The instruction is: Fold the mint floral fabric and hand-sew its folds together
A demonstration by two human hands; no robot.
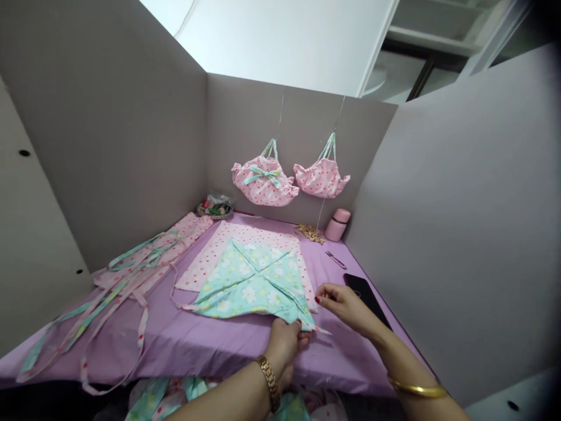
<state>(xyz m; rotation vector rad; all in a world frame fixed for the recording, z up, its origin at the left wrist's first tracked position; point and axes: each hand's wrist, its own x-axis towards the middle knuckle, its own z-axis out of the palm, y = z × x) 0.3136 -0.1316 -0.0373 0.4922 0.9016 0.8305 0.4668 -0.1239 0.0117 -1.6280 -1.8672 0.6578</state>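
Note:
A mint-green floral cloth (249,286), folded into triangles, lies on a pink dotted cloth (205,266) on the purple-covered table (188,345). My left hand (287,339) pinches the green cloth's near right corner, fingers closed on it. My right hand (342,304) hovers just right of that corner, thumb and fingertips pressed together as if pinching something too small to see, perhaps a needle or thread.
Pink and green fabric strips (118,286) trail over the left side. A black phone (366,295), small snips (335,259), a pink bottle (337,224), wooden beads (310,233) and a notions dish (214,207) lie around. Two pink dotted pouches (263,181) hang on the back wall.

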